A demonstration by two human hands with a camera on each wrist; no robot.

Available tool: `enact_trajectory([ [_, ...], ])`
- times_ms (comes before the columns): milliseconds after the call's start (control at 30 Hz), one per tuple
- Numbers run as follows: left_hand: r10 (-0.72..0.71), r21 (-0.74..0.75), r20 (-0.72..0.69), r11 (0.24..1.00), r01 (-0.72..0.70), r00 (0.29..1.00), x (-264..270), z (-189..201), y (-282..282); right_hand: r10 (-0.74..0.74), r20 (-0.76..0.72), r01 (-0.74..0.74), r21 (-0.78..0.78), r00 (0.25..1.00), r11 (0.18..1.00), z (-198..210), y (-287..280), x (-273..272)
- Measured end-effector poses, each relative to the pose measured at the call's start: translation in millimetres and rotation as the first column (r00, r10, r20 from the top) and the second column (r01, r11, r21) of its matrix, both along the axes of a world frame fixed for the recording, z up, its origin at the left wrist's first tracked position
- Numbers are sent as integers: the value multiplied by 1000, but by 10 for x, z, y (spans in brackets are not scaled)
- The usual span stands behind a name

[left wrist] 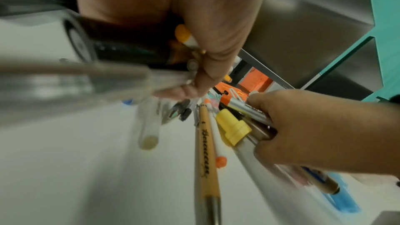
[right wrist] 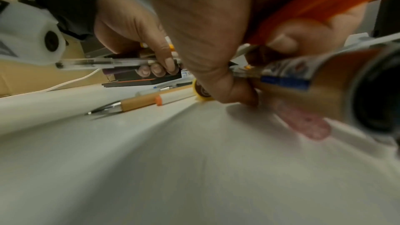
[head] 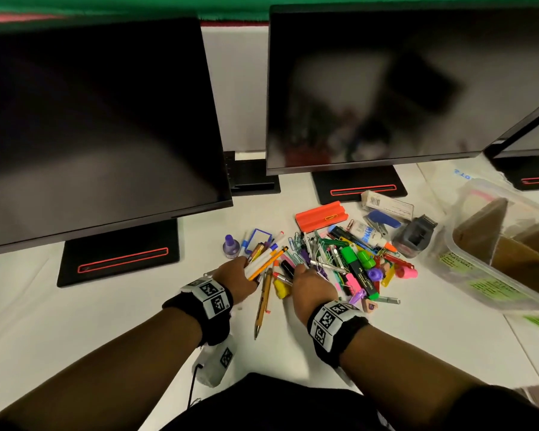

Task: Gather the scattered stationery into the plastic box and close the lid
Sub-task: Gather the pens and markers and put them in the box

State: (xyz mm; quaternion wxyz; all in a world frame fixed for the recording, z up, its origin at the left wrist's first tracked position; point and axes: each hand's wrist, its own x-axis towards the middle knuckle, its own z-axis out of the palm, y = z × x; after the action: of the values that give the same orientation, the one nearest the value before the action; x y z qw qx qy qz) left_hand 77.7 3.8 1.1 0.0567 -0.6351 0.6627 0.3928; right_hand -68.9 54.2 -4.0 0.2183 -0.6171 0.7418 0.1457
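A heap of scattered stationery (head: 349,259) lies on the white table: markers, highlighters, paper clips, a glue bottle (head: 367,236). The open clear plastic box (head: 467,275) stands tilted at the right, with brown card dividers inside. My left hand (head: 245,269) grips a bundle of pens and pencils (head: 266,255) at the heap's left edge; its curled fingers (left wrist: 194,81) wrap them. My right hand (head: 302,272) is low on the table beside it, curled round several markers (left wrist: 249,110). Between the hands lie a wooden pen (head: 263,303) and a yellow highlighter (head: 281,289).
Three dark monitors on black stands line the back; the middle stand (head: 358,188) is just behind the heap. An orange block (head: 321,216), blue stapler (head: 381,220), grey tape dispenser (head: 414,236) and purple ink bottle (head: 231,245) ring the heap.
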Motion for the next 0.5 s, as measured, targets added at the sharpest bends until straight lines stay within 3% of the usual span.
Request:
enact_trajectory([
  [100, 9, -32, 33, 999, -8, 999, -28, -33, 24, 29, 27, -29, -10, 999, 1000, -11, -30, -37],
  [233, 58, -49, 59, 997, -55, 997, -106, -47, 43, -154, 165, 158, -13, 974, 987, 59, -124, -163],
  [400, 208, -55, -6, 977, -208, 978, -174, -24, 59, -303, 455, 323, 37, 837, 946, 146, -346, -100],
  [500, 234, -75, 29, 970, -231, 972, -115, 3, 140, -308, 535, 302, 103, 787, 948, 129, -411, 76],
])
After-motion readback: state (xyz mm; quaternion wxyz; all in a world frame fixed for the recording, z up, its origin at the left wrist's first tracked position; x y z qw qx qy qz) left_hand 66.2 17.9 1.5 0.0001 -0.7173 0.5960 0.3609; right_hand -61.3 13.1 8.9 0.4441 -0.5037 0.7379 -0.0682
